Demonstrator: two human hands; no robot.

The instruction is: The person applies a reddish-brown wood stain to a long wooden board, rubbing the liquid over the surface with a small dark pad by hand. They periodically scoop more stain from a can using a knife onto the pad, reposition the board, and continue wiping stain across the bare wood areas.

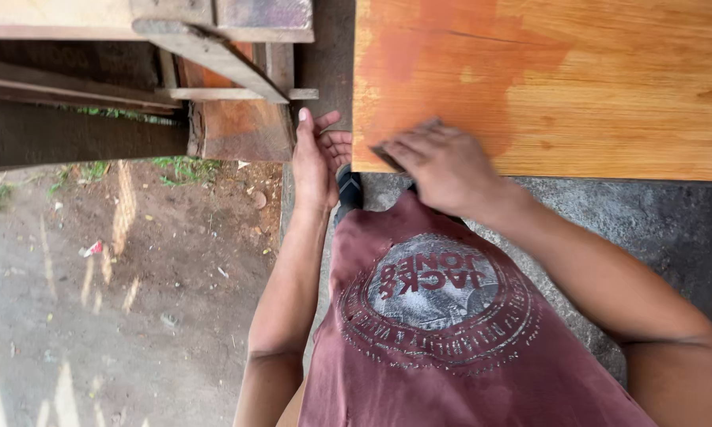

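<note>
Two bare hands work at the near edge of a broad orange-stained wooden board (577,87), which fills the upper right of the frame. The right hand (443,166) lies flat over that edge, fingers (407,146) held together and pressed down on a small dark sheet or pad (384,156), of which only a corner shows; what it is made of cannot be told. The left hand (315,162) sits just left of the board's corner, palm turned toward the end face, fingers spread and gripping nothing.

Judging from the patchy surface, deeper red-orange at upper left and paler golden toward the right and bottom, the rubbing goes best with even pressure and long strokes along the grain, working outward from the darker patch so that no hard line is left. Bracing the board at its corner with the free hand should keep it from shifting.

Below the board a rough grey concrete floor (657,221) shows, with a dark sandal (350,188) between the hands. At upper left stands a stack of weathered timber pieces (221,47), and beneath it a stretch of bare dirt ground (119,300) with litter and tufts of grass.

No jar, tin or tray is visible, so nothing can be said of contents.
</note>
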